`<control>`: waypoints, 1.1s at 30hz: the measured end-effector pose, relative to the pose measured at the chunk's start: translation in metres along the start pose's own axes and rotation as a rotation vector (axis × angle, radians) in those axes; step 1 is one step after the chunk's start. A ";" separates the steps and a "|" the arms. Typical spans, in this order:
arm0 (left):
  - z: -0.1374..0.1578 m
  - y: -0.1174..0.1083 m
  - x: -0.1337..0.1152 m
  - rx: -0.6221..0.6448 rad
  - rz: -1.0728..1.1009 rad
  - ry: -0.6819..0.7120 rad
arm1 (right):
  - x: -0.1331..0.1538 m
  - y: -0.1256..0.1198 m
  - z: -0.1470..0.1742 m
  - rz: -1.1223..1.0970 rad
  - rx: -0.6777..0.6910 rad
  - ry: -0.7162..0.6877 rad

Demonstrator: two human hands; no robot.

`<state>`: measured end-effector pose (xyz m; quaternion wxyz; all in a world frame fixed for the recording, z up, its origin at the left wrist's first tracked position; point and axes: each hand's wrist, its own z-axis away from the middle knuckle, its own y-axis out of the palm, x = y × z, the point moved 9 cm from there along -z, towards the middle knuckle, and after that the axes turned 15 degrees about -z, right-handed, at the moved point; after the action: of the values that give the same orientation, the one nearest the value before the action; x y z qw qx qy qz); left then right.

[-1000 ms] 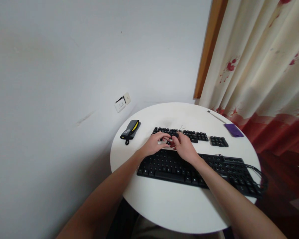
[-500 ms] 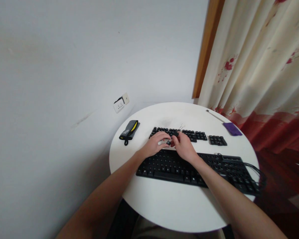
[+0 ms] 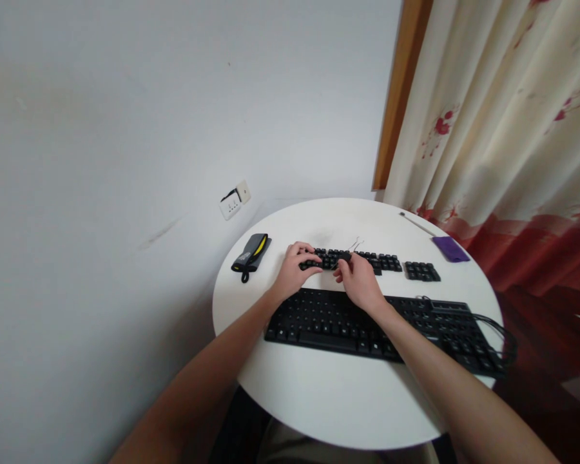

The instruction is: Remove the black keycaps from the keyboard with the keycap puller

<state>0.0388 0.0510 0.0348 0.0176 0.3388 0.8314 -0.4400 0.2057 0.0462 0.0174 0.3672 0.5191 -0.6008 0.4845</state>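
- Keycaps (image 3: pixel 388 263) beyond keyboard (image 3: pixel 328 320), toward twelve o'clock: easily scattered by left hand (image 3: pixel 293 270), fingers apart.
- Wire keycap puller (image 3: pixel 344 256) clamped in fingers of right hand (image 3: pixel 360 278) (angled toward one o'clock): snagging possible if twisted.

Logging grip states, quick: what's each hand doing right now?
Left hand: open, thumb and fingers apart at the loose black keycaps; contact can't be told.
Right hand: closed, holding a small black tool.
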 end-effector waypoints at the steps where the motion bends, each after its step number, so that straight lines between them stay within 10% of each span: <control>1: 0.000 0.004 0.006 0.014 -0.059 -0.020 | 0.000 -0.002 0.000 0.003 -0.014 -0.007; 9: 0.006 0.037 0.026 0.261 -0.359 -0.081 | -0.001 0.000 -0.002 0.017 -0.019 -0.026; 33: 0.005 0.031 0.036 0.160 -0.404 -0.193 | 0.003 -0.002 -0.003 -0.027 -0.022 -0.046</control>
<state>0.0272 0.0790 -0.0024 -0.0183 0.1225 0.8392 -0.5295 0.2065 0.0487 0.0213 0.3656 0.5338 -0.6074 0.4609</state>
